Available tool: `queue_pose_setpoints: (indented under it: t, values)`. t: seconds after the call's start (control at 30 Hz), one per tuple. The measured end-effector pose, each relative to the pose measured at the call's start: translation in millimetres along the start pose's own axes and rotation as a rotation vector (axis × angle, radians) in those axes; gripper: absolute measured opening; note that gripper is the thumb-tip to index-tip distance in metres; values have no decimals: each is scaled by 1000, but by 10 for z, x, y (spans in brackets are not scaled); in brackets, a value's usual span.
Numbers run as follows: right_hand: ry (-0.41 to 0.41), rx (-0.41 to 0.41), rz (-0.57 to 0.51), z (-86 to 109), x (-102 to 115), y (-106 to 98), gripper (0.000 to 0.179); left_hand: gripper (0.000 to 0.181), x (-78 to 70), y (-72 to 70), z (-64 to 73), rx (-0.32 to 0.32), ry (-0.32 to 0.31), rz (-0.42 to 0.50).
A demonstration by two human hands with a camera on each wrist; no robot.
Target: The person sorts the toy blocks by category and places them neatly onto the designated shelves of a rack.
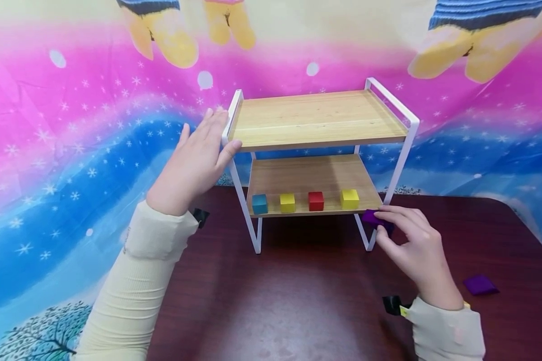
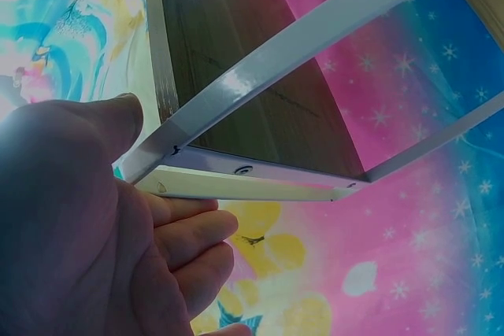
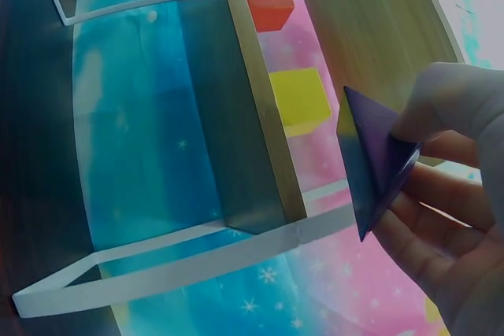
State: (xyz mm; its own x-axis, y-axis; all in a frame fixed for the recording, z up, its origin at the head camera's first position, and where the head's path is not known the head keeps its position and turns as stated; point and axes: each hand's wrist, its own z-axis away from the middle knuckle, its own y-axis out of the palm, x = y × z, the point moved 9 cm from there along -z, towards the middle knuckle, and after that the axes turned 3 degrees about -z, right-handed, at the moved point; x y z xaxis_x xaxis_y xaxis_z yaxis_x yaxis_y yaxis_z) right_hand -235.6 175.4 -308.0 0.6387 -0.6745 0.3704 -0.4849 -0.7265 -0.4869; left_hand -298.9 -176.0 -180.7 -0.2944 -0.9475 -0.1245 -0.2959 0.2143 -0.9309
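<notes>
A pink and blue patterned cloth (image 1: 72, 125) hangs behind and to the left of the dark tabletop (image 1: 275, 301), where a two-tier rack (image 1: 316, 118) stands. Along the near edge of its lower shelf (image 1: 307, 173) sit, left to right, a blue cube (image 1: 260, 204), a yellow cube (image 1: 287, 203), a red cube (image 1: 316, 201) and a second yellow cube (image 1: 350, 199), all spaced apart. The rack's white right-hand leg (image 1: 399, 168) stands close to the purple block (image 1: 369, 217), which is just beyond the shelf's right end; whether they touch is unclear. Another purple piece (image 1: 480, 285) lies on the tabletop, farther right and nearer.

The right hand (image 1: 417, 245) pinches the purple block between thumb and fingers. Pyramid-like, it tapers towards the palm; in the right wrist view its longest visible edge runs roughly along the shelf's front edge. The left hand (image 1: 196, 158), thumb spread from extended fingers, rests against the rack's upper left end.
</notes>
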Motion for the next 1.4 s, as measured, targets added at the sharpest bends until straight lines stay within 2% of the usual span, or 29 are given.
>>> queue_pose_setpoints:
  t: [0.33,0.77,1.1,1.4]
  values:
    - [-45,-35,-33,-60,45,-18,31,75,-25,0,-22,6,5,7]
    - [-55,20,-9,-195,119,-2,33,76,-28,-8,-37,-1,13,10]
    - [-95,28,-14,-330,239,-15,34,75,-36,-50,-20,7,15,18]
    - [-146,32,-18,-450,362,-51,34,77,3,-22,7,22,1,15]
